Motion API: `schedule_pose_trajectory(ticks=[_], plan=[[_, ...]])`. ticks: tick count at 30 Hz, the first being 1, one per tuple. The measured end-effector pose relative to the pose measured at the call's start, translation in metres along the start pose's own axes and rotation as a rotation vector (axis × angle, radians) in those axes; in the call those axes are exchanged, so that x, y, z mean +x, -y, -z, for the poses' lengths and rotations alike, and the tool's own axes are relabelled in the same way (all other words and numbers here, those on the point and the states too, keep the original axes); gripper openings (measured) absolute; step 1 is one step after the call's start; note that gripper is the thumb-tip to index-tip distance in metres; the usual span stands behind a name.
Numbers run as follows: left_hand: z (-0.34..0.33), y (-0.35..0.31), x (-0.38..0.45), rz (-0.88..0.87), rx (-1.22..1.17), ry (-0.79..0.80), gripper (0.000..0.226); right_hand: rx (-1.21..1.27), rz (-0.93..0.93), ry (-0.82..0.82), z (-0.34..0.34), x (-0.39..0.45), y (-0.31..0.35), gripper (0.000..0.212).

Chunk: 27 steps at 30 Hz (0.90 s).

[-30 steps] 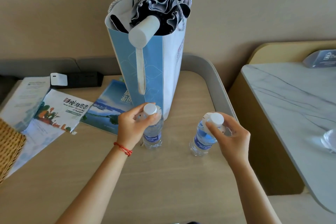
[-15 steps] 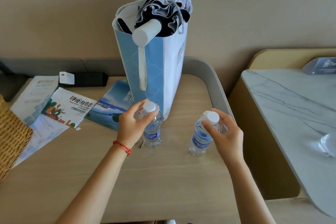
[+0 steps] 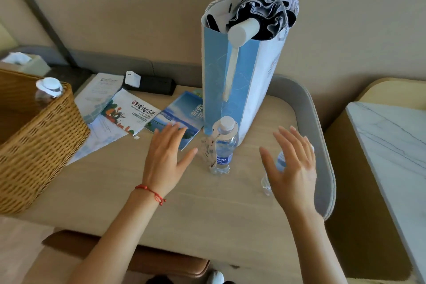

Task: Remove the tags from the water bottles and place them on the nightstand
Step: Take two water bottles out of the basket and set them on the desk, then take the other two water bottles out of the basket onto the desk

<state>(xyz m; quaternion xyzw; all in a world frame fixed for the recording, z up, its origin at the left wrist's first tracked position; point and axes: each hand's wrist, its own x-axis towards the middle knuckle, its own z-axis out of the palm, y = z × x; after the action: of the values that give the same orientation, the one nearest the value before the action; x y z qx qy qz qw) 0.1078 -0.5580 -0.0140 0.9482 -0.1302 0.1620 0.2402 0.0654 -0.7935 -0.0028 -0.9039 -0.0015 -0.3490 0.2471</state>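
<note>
Two small water bottles stand on the wooden nightstand [image 3: 207, 210]. The left bottle [image 3: 222, 145] is upright in front of the blue bag, with a paper tag [image 3: 208, 148] hanging from its neck. My left hand [image 3: 167, 157] hovers open just left of it, fingers spread, touching nothing. The right bottle [image 3: 277, 165] is mostly hidden behind my right hand [image 3: 292, 166], which is open with spread fingers and holds nothing. A third bottle [image 3: 47, 91] with a tag at its cap stands in the wicker basket.
A tall blue paper bag [image 3: 242, 80] with an umbrella stands behind the bottles. Brochures [image 3: 129, 113] and a power strip [image 3: 149, 84] lie at the back left. The wicker basket [image 3: 34, 145] fills the left side. A marble-topped table [image 3: 396, 150] is at right.
Both hands have let go of the bottle caps and pulled back, opening with spread fingers. The view has shifted so the basket and its bottle show more.
</note>
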Motion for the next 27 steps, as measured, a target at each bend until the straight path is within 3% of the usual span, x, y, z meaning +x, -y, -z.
schedule_pose_trajectory(ticks=[10,27], plan=[[0.068,0.084,-0.074,0.208,0.137,-0.01,0.05,0.116,0.068,0.267,-0.047,-0.027,0.092,0.045],[0.242,0.27,-0.24,0.382,0.202,-0.15,0.054,0.252,0.253,0.361,-0.128,-0.134,0.341,0.04]])
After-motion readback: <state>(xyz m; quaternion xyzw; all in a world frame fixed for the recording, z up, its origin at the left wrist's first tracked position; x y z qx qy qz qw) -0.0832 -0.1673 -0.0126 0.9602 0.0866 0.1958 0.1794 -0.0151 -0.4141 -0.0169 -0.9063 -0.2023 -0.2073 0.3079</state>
